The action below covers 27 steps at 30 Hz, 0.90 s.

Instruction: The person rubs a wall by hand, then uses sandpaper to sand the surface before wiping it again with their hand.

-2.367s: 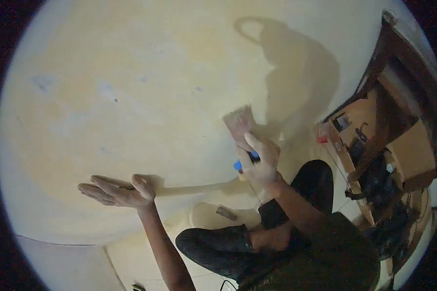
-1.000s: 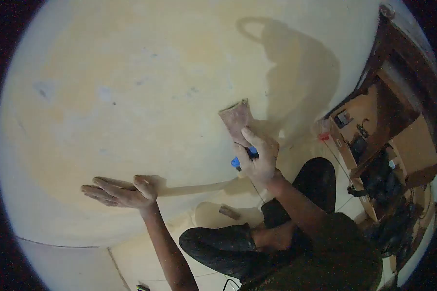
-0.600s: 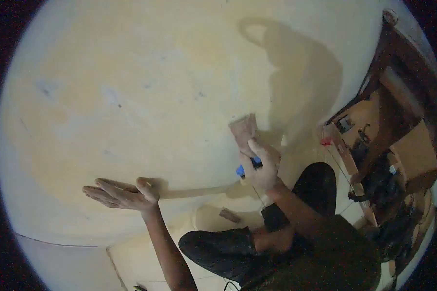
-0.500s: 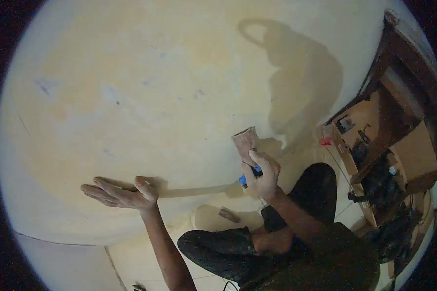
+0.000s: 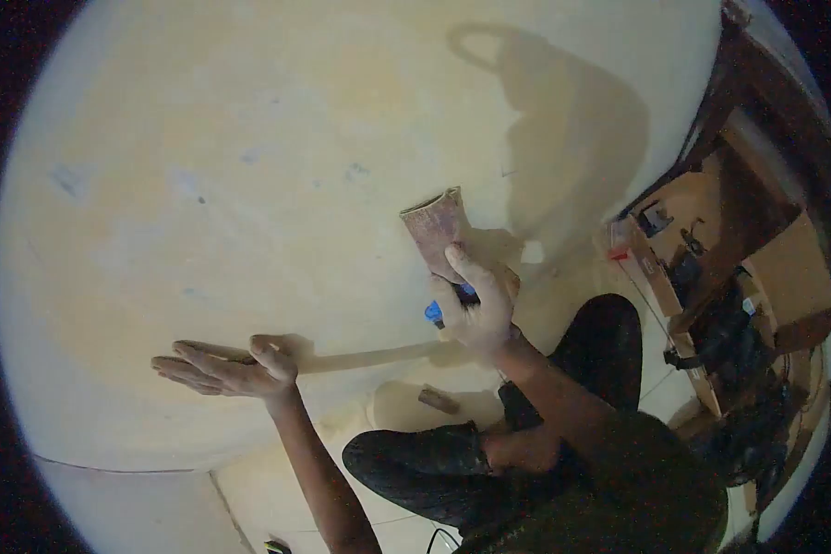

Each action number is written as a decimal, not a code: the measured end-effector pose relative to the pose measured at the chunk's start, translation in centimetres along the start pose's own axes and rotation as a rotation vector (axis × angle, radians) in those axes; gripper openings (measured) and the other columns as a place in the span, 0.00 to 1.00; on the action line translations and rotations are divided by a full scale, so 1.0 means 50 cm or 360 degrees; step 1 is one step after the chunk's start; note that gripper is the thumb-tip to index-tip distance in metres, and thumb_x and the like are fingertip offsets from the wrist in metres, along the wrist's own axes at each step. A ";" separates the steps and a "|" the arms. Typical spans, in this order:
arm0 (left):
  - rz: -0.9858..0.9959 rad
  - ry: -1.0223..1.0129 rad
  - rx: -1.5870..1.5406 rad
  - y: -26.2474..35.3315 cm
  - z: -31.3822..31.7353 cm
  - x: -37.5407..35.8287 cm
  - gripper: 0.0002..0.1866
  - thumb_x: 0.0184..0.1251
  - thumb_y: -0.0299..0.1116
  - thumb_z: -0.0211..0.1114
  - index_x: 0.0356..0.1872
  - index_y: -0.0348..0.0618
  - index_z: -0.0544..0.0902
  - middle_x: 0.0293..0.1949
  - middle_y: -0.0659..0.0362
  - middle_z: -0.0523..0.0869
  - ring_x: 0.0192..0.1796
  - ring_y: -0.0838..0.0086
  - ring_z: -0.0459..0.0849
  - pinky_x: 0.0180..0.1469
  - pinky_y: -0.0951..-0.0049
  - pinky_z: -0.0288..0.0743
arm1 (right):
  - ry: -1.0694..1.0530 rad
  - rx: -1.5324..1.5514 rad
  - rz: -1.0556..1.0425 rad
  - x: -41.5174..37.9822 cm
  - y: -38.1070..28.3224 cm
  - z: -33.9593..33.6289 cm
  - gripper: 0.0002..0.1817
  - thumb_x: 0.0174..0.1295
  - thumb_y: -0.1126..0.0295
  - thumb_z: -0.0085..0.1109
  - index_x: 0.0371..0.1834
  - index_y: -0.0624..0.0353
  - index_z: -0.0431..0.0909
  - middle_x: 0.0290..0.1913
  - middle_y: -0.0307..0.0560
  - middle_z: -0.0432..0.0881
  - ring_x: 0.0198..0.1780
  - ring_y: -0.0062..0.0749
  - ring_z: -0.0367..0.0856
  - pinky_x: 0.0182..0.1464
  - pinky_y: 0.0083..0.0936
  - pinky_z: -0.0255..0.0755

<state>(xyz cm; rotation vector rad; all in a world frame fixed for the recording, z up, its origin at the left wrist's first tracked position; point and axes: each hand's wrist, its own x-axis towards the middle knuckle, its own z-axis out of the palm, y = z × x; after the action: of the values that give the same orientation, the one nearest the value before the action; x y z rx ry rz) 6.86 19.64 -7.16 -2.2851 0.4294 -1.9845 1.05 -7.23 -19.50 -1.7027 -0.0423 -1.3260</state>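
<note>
My right hand grips a folded piece of brownish sandpaper with the thumb laid along it. The sheet lies against or close over the pale, patchy wall. Something blue shows under the same hand, partly hidden by the fingers. At the left, my left hand is held flat with fingers stretched out and nothing in it. It rests close to the lower part of the wall, its shadow right beside it.
A small brown piece lies on the floor near my bent knee. To the right stands an open cardboard box with dark items inside, beside dark wooden furniture. A cable shows at the bottom edge.
My right hand has moved up and to the left along the wall with the sandpaper. My left hand stays in nearly the same place; the view has shifted slightly.
</note>
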 end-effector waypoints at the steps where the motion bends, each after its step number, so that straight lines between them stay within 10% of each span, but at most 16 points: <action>1: -0.0005 0.0003 0.0027 0.005 -0.003 0.004 0.47 0.77 0.67 0.44 0.83 0.37 0.55 0.84 0.38 0.47 0.86 0.44 0.45 0.82 0.40 0.40 | 0.0016 0.0001 -0.0017 0.010 0.000 -0.002 0.22 0.55 0.75 0.76 0.55 0.56 0.85 0.34 0.50 0.87 0.32 0.43 0.87 0.35 0.36 0.80; 27: 0.0009 0.0059 -0.0008 -0.011 0.003 0.000 0.47 0.77 0.66 0.45 0.82 0.37 0.57 0.83 0.38 0.49 0.85 0.44 0.46 0.82 0.40 0.42 | -0.0253 0.0056 -0.0162 -0.078 0.038 -0.009 0.26 0.53 0.80 0.77 0.56 0.58 0.81 0.40 0.52 0.87 0.34 0.44 0.86 0.36 0.36 0.79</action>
<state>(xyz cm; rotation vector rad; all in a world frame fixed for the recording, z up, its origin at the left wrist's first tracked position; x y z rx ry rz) 7.11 20.15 -7.06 -2.2510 0.4438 -2.0283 0.10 -6.68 -23.72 -1.7924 -0.2456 -1.2532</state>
